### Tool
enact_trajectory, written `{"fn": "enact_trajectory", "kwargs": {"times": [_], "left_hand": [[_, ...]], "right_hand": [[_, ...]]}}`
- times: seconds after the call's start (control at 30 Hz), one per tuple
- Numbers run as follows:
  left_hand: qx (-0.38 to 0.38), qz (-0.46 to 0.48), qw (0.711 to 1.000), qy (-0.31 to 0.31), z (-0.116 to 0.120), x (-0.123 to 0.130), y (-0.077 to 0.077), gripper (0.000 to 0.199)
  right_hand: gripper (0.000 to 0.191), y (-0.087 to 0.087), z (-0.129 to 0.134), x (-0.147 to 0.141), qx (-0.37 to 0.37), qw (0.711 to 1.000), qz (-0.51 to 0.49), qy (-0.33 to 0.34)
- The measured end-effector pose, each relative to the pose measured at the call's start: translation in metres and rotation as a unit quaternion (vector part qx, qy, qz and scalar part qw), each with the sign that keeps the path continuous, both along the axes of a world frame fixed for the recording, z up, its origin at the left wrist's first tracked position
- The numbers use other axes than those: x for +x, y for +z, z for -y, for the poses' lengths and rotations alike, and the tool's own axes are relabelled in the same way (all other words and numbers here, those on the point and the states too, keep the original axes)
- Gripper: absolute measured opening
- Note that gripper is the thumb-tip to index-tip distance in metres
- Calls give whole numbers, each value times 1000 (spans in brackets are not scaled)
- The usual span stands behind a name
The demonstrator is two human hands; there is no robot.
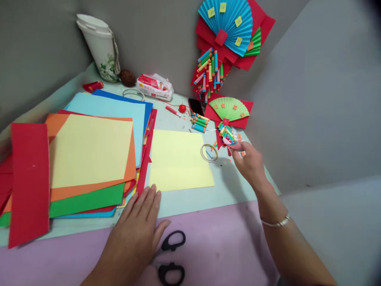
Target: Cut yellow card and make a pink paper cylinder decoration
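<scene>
My left hand (137, 222) lies flat with its fingers stretched out. Its fingertips rest by the lower left corner of a yellow paper sheet (178, 161), and part of a pair of black-handled scissors (173, 240) lies under or beside the palm. Over to the right, my right hand (250, 163) is raised with its fingers pinched on a small pink piece of paper (233, 144). Just behind it are small rolled paper tubes (226, 132) hanging below a green paper fan (228, 109). A ring of narrow tape (208, 153) stands at the yellow sheet's right edge.
Stacked coloured paper (92, 151) covers the left side, with a red strip (29, 182) over it. Along the back are a white cup (99, 47), a tissue pack (155, 86) and a phone (195, 107). A blue paper fan (230, 24) leans against the wall.
</scene>
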State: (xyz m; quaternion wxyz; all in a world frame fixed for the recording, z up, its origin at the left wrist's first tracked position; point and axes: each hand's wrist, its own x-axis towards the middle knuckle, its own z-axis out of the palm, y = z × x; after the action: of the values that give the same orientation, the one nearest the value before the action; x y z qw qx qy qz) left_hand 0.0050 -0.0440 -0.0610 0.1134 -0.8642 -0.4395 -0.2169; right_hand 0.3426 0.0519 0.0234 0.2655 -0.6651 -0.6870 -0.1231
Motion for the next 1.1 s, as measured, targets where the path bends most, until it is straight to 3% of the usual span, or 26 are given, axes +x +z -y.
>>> {"fn": "enact_trajectory", "kwargs": {"times": [0.03,0.07,0.17,0.23,0.27,0.33,0.4,0.5,0.57,0.67,0.8,1.1], "left_hand": [[-6,2,1000,-1,0,0,0,56],[-11,3,1000,-1,0,0,0,56],[-21,9,1000,-5,1,0,0,56],[-22,13,1000,-6,1,0,1,56],[-22,14,1000,-6,1,0,1,57],[-22,14,1000,-5,2,-1,2,57],[-22,16,1000,-6,3,-1,2,57],[-19,23,1000,-8,4,-2,4,56],[-18,31,999,-8,4,-2,6,53],[-24,50,998,-8,6,-3,10,46],[-41,72,997,-10,7,-3,14,41],[-71,72,995,-14,8,-1,10,44]], "right_hand": [[16,7,9,-10,-47,993,-104,23],[19,11,17,-22,-109,967,-217,72],[24,14,32,-68,-333,817,-417,220],[26,8,29,-95,-444,734,-437,270],[25,4,24,-105,-485,709,-425,285],[22,-3,9,-120,-537,691,-383,295],[19,-8,-7,-128,-556,706,-336,281],[24,-11,-23,-135,-537,763,-259,249],[30,-11,-25,-138,-500,806,-208,238],[39,-12,-21,-142,-454,844,-163,233],[48,-16,-10,-145,-418,861,-156,244],[45,-33,5,-146,-356,887,-171,238]]}}
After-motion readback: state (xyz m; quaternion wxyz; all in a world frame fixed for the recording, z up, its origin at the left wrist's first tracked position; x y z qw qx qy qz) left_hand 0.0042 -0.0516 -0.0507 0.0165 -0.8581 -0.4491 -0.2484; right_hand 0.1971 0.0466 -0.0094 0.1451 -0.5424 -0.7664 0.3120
